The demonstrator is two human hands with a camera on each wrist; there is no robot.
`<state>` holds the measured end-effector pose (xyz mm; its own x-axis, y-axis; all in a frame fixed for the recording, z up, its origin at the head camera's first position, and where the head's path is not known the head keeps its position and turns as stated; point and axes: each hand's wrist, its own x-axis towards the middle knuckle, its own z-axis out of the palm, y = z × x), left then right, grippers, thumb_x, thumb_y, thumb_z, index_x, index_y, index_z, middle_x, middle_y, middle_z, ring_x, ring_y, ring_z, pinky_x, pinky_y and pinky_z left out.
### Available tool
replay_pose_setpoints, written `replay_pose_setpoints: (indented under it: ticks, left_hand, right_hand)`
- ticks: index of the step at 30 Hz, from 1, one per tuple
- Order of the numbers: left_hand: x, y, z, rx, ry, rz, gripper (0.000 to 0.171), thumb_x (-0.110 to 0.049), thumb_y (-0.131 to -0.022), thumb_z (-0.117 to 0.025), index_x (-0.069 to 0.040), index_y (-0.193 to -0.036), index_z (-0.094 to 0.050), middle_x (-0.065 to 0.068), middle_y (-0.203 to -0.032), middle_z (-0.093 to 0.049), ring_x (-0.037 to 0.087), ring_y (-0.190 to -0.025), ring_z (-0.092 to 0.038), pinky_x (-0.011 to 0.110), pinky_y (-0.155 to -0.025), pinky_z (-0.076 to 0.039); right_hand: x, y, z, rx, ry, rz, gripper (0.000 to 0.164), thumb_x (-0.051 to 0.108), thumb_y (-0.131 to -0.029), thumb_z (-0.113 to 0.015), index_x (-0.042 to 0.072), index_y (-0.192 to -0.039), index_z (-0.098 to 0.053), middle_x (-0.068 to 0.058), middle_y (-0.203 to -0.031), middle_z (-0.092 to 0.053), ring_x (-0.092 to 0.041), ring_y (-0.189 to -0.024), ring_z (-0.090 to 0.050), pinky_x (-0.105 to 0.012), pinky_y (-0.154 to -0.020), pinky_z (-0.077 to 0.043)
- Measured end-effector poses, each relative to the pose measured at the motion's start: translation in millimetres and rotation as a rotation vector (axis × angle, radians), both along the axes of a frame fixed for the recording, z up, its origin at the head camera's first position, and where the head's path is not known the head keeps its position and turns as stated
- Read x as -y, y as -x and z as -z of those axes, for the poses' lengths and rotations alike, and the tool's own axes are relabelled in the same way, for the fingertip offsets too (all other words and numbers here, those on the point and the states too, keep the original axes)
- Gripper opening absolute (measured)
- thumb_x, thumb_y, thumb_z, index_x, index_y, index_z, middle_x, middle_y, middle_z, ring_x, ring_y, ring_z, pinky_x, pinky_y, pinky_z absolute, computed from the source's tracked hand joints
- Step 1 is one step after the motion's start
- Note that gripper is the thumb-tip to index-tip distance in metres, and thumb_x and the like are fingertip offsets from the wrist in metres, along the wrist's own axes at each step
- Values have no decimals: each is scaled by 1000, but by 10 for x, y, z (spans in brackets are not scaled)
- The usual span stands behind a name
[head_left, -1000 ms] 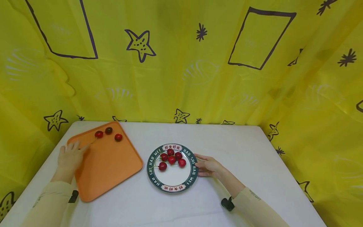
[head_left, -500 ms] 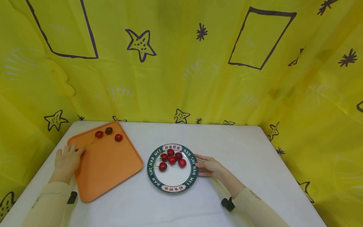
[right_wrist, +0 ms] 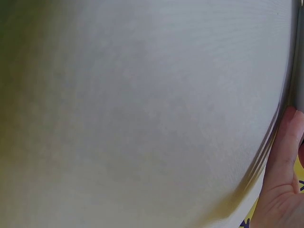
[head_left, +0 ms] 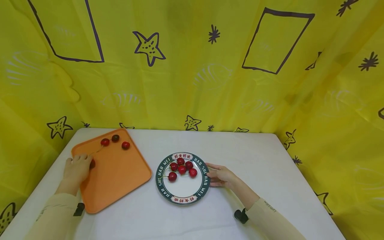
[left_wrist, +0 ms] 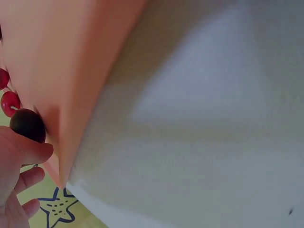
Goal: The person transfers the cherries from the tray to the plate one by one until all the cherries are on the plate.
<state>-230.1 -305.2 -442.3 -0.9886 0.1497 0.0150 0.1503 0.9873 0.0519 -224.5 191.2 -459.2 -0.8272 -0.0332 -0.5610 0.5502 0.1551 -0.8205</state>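
Note:
A dark cherry (head_left: 92, 163) sits at the fingertips of my left hand (head_left: 75, 170), over the left side of the orange tray (head_left: 117, 176). In the left wrist view the thumb lies against this dark cherry (left_wrist: 27, 125), and a bit of stem shows between thumb and fingers. Farther back on the tray lie a red cherry (head_left: 105, 142), a dark one (head_left: 115, 138) and another red one (head_left: 125, 145). My right hand (head_left: 222, 175) holds the right rim of a green-edged white plate (head_left: 183, 190), fingertips partly hidden at the rim. Several red cherries (head_left: 182, 169) with stems lie on it.
The table (head_left: 240, 146) has a white cover. A yellow curtain (head_left: 180, 83) with drawn starfish and shells hangs behind it and along both sides. The plate stands to the right of the tray, with a strip of table between them.
My left hand has moved right and inward over the tray, and the dark cherry from the tray's left edge has come along with it. The right hand and plate have stayed put.

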Motion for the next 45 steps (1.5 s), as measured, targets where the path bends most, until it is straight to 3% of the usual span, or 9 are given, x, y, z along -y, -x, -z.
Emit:
replay_pose_setpoints:
  ticks: [23, 33, 40, 45]
  left_hand:
    - [135, -97, 4, 5, -34, -42, 32, 3, -88, -37, 10, -118, -46, 35, -117, -32, 52, -107, -30, 64, -85, -23]
    - [236, -139, 101, -103, -51, -3, 25, -5, -90, -45, 8, -111, -51, 32, -113, -34, 50, -101, -33, 63, -83, -25]
    - [162, -136, 46, -167, -41, 53, 26, 7, -84, -40, 4, -107, -53, 29, -106, -37, 49, -100, -34, 62, -86, -25]
    - [40, -105, -9, -267, -4, 103, 24, 9, -83, -43, 0, -102, -54, 26, -103, -39, 48, -98, -38, 62, -87, -27]
  right_hand:
    - [12, -11, -28, -2, 9, 5, 50, 3, -85, -59, 15, -133, -49, -6, -89, -66, -16, -68, -62, -32, -63, -54]
    - [13, -7, -40, 0, -5, 1, 50, 4, -85, -59, 15, -133, -49, -7, -92, -65, -16, -70, -61, -31, -64, -54]
    - [10, -22, -41, 6, 7, -3, 51, 4, -85, -59, 15, -133, -48, -7, -92, -65, -16, -69, -61, -31, -64, -54]
    - [12, -25, -43, 6, -1, 4, 50, 4, -85, -59, 16, -133, -49, -7, -90, -65, -16, -68, -61, -30, -62, -54]
